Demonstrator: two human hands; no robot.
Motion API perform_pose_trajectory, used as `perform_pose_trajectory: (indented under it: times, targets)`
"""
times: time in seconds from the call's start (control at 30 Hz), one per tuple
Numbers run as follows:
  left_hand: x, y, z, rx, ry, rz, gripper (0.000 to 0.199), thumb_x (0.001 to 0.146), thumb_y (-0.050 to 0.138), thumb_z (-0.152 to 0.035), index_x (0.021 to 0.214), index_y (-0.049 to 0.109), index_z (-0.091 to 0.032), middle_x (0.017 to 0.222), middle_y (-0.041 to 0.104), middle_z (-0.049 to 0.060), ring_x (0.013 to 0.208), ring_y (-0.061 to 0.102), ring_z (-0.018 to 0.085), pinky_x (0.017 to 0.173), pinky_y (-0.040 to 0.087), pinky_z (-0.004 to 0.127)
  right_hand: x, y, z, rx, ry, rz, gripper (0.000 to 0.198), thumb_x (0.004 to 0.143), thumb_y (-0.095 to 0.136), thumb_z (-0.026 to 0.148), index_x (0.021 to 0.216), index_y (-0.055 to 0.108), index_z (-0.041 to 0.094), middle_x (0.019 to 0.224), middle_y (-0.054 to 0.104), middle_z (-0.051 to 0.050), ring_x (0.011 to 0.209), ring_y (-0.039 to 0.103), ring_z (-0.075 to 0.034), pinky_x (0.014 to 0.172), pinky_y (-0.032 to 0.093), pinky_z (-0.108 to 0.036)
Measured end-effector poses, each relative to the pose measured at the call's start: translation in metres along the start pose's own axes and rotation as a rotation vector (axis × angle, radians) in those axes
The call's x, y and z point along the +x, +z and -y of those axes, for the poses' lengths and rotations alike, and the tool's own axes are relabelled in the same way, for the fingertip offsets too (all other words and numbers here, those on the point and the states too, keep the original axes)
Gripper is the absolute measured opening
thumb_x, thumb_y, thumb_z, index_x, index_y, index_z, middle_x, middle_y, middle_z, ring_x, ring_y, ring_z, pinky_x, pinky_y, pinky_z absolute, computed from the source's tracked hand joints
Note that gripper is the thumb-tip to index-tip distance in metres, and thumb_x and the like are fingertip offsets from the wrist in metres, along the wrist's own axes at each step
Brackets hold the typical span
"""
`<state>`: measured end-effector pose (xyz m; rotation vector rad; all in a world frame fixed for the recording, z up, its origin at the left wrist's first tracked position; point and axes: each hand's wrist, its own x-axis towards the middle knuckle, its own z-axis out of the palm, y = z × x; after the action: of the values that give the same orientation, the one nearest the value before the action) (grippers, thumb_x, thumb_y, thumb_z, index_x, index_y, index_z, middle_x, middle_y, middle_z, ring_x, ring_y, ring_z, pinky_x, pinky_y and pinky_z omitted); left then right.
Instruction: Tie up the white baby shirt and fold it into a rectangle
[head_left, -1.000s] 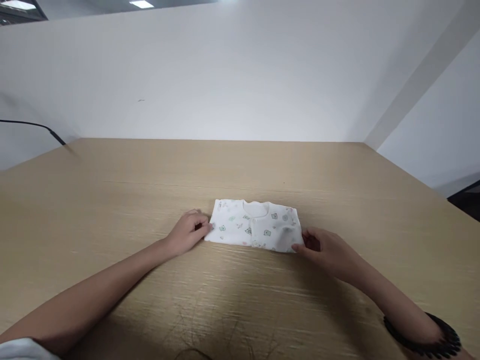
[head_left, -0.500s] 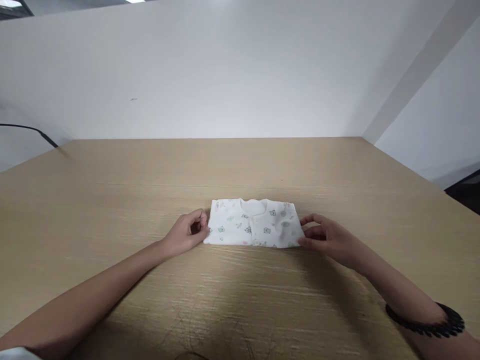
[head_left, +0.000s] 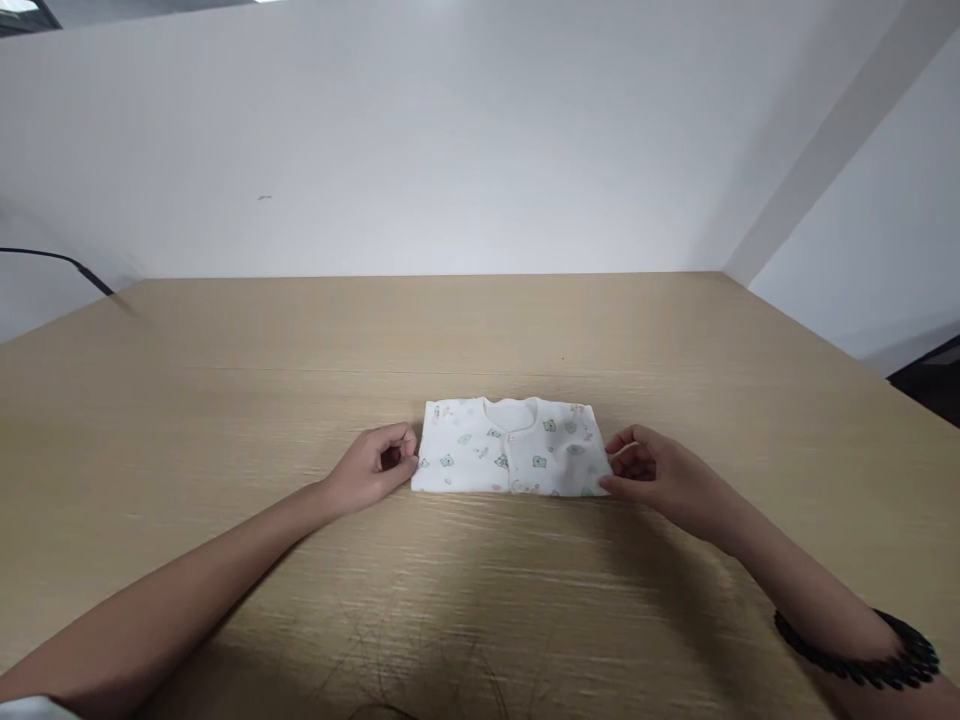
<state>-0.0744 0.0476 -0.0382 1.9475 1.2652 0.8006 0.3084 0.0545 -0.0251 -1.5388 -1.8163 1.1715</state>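
A folded white baby shirt lies flat on the wooden table, its round neckline at the far side and a snap placket down the middle. Small green bears and leaves are printed on it. At its left edge, my left hand is closed in a pinch, with thumb and forefinger tips at the cloth near the front corner. My right hand has curled fingers at the right edge, the thumb at the front right corner. How much cloth lies between the fingertips of either hand is hard to see.
The tabletop reaches back to a white partition wall. A black cable comes down at the far left. Beyond the right table edge is a dark object. A black beaded bracelet circles my right wrist.
The shirt sits slightly further right in view, and its front edge looks straighter. My right hand has shifted slightly right, with its fingers more curled. My left hand is nearly unmoved.
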Motion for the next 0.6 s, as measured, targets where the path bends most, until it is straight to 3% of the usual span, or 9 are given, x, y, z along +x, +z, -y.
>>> perform_pose_trajectory:
  times: [0.2,0.33,0.5,0.6]
  targets:
    - [-0.0011,-0.0002,-0.0010,-0.057,0.019,0.019,0.026,0.086,0.058,-0.036,0.074,0.049,-0.016,0.067,0.046,-0.002,0.063,0.041,0.011,0.058,0.032,0.021,0.0012,0.0007,-0.0015,0.084,0.005,-0.017,0.030,0.069,0.065,0.035,0.087,0.044,0.023,0.077,0.060,0.000,0.074,0.060,-0.019,0.064,0.048,-0.031]
    - [-0.0020,-0.0006,-0.0052,-0.083,0.030,0.030,0.026,0.087,0.059,-0.036,0.075,0.049,-0.016,0.065,0.044,-0.002,0.062,0.040,0.011,0.058,0.031,0.021,0.0010,-0.0011,0.0012,0.113,0.011,0.044,0.029,0.068,0.066,0.032,0.083,0.043,0.023,0.075,0.058,0.001,0.071,0.058,-0.018,0.061,0.044,-0.029]
    - [-0.0016,0.0006,-0.0077,-0.068,0.055,0.012,0.022,0.087,0.059,-0.035,0.081,0.051,-0.016,0.068,0.047,-0.002,0.062,0.042,0.010,0.058,0.034,0.020,-0.0006,-0.0026,0.0043,0.148,0.051,0.129,0.042,0.069,0.070,0.038,0.101,0.045,0.023,0.091,0.067,-0.005,0.085,0.063,-0.023,0.072,0.050,-0.034]
    - [-0.0012,0.0016,-0.0073,-0.036,0.063,0.014,0.021,0.086,0.060,-0.035,0.083,0.052,-0.016,0.070,0.048,-0.002,0.063,0.044,0.010,0.058,0.035,0.020,-0.0011,-0.0006,0.0040,0.148,0.059,0.121,0.053,0.068,0.072,0.040,0.107,0.042,0.023,0.093,0.065,-0.006,0.083,0.064,-0.023,0.071,0.052,-0.035]
